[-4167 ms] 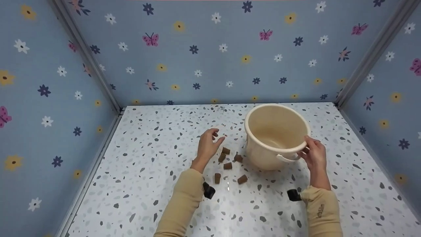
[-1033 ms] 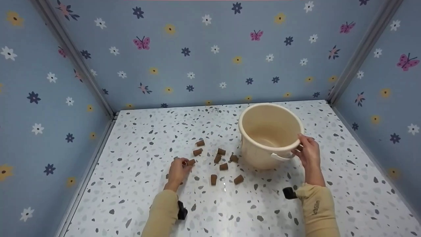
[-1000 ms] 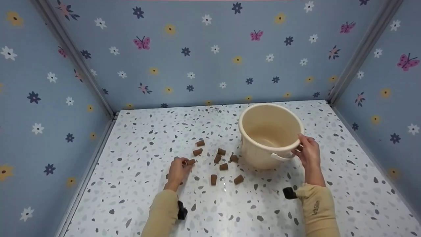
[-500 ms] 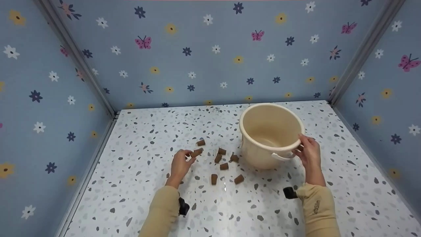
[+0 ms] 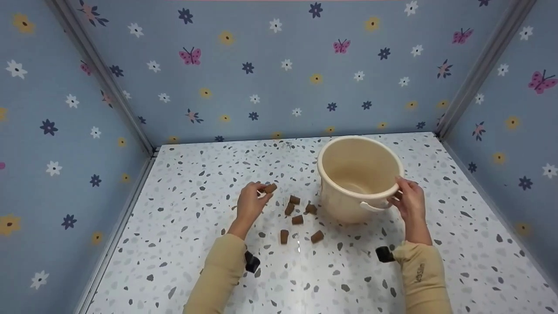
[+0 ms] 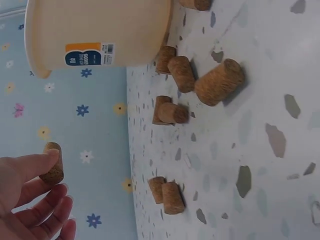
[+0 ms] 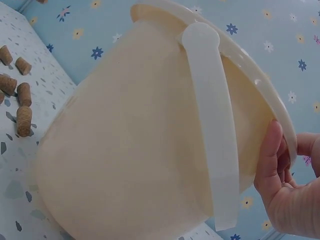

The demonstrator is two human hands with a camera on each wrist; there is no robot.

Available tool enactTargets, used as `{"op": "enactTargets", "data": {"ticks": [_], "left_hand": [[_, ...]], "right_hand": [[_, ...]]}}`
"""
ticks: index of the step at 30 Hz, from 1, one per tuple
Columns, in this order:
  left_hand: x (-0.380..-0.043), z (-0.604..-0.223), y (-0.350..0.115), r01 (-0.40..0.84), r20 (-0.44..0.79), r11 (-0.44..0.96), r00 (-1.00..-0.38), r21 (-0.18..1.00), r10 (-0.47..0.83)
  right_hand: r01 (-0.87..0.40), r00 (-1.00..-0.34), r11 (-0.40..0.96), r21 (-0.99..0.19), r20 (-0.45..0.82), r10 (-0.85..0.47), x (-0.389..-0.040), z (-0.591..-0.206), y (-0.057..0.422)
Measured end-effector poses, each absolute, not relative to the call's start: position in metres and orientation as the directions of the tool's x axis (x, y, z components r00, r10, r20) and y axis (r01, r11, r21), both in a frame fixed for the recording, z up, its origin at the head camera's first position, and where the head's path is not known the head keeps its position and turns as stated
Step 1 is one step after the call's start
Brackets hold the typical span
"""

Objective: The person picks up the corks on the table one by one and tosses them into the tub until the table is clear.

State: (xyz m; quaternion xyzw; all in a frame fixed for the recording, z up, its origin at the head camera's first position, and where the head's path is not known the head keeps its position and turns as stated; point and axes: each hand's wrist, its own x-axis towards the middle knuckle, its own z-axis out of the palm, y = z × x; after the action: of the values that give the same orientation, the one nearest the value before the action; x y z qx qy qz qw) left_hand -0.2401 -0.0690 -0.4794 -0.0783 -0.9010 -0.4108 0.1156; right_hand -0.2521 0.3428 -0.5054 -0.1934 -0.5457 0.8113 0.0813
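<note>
My left hand (image 5: 253,204) pinches a small brown cork (image 5: 270,188) between thumb and fingers, raised above the table. In the left wrist view the held cork (image 6: 53,165) shows against the wall, its lower end by the curled fingers. Several more corks (image 5: 297,220) lie loose between that hand and the bucket. Two corks (image 6: 173,198) lie side by side in the left wrist view, hidden behind the left hand and its cork in the head view. With my right hand (image 5: 412,198) I grip the rim of a cream bucket (image 5: 348,209), thumb and fingers on either side of it.
The bucket's inside shows bare, and its pale handle (image 7: 212,125) hangs down the outer side. Flower-patterned walls (image 5: 279,65) enclose the speckled white table (image 5: 196,174) at the back and both sides. Both wrists carry black camera mounts (image 5: 251,261).
Over the last second my left hand has moved away from me and to the right, carrying a cork. Earlier, more corks came to lie at the left. The right hand stays on the bucket.
</note>
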Motion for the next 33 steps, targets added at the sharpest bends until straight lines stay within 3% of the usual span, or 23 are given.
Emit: {"op": "enactTargets", "data": {"ticks": [4, 8, 15, 19, 33], "left_hand": [[-0.243, -0.468, -0.056, 0.259, 0.285, 0.642, -0.956, 0.721, 0.065], [-0.246, -0.458, -0.042, 0.302, 0.318, 0.648, -0.943, 0.699, 0.096], [-0.247, -0.444, -0.014, 0.343, 0.331, 0.654, -0.932, 0.675, 0.149], [-0.246, -0.434, 0.005, 0.356, 0.33, 0.663, -0.928, 0.659, 0.17], [-0.244, -0.42, 0.054, 0.418, 0.372, 0.674, -0.901, 0.609, 0.222]], "right_hand": [[0.162, -0.874, -0.359, -0.919, -0.302, 0.379, -0.228, -0.461, 0.313], [0.174, -0.874, -0.381, -0.908, -0.32, 0.365, -0.215, -0.441, 0.301], [0.075, -0.914, -0.345, -0.936, -0.202, 0.35, -0.276, -0.548, 0.366], [0.075, -0.909, -0.39, -0.918, -0.223, 0.351, -0.277, -0.55, 0.368], [0.136, -0.891, -0.342, -0.93, -0.265, 0.368, -0.287, -0.562, 0.374]]}}
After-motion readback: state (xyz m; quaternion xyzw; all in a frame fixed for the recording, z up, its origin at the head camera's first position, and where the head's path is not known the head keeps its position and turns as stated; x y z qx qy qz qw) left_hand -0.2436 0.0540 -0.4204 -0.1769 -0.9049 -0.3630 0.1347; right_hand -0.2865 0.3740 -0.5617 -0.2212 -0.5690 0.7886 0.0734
